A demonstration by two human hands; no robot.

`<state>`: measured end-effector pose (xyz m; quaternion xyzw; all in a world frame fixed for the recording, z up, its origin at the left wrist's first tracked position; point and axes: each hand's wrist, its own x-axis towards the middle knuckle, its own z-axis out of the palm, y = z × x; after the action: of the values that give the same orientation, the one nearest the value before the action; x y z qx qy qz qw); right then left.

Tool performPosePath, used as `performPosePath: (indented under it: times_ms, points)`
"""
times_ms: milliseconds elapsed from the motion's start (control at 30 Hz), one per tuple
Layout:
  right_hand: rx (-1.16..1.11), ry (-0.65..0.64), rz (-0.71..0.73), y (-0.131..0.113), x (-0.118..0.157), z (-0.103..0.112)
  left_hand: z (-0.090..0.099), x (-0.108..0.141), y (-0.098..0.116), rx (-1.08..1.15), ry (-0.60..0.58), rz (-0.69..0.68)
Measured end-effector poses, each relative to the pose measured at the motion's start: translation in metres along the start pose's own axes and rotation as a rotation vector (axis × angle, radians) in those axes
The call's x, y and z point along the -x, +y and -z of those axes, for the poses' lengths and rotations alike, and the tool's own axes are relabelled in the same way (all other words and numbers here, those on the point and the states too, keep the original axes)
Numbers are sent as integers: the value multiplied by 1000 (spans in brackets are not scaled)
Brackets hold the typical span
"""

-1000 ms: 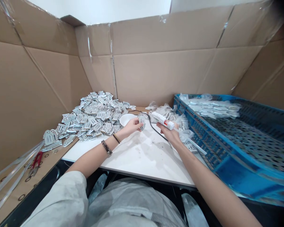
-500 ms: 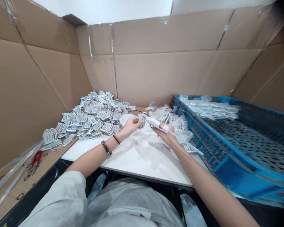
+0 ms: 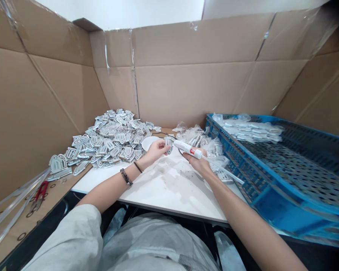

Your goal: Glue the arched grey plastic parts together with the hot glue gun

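Observation:
My left hand (image 3: 157,149) pinches a small grey-and-white flat piece (image 3: 168,145) by its left edge, holding it up above the white table top (image 3: 169,184). Wrapped in my right hand (image 3: 198,159) is a white glue gun (image 3: 186,148), a clear glue stick (image 3: 228,173) poking out of its back end. The gun's nozzle points left and lies close to the piece; whether they touch I cannot tell. A round white dish (image 3: 150,142) sits just behind my left hand. Beyond it, on the left, rises a heap of similar grey-and-white pieces (image 3: 115,139).
A blue plastic crate (image 3: 243,165) stands at the right with stacked bagged pieces (image 3: 250,128) inside. Clear plastic bags of pieces (image 3: 197,135) lie beside it. Red-handled pliers (image 3: 41,192) and clear glue sticks (image 3: 11,218) rest at the left. Cardboard walls (image 3: 186,90) enclose the table.
Both hands keep nearly the same place and hold. The glue gun has tilted very slightly, and the whole view has shifted a little to the left.

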<state>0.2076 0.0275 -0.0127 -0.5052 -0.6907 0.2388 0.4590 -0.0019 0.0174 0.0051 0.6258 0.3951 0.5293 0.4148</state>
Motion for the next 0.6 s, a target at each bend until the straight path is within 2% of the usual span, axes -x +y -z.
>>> performPosePath:
  times_ms: [200,300,400,600]
  points:
    - [-126,22,-73,-7,4,1,2,-1,-2,-20,-7,13]
    - [-116,108,-81,-9,2,7,2,1,-6,-71,-29,38]
    - [-112,179,-126,-10,-1,14,0,4,-8,-155,-101,48]
    - [-90,199,-137,-11,-3,16,7,9,3,-398,-158,16]
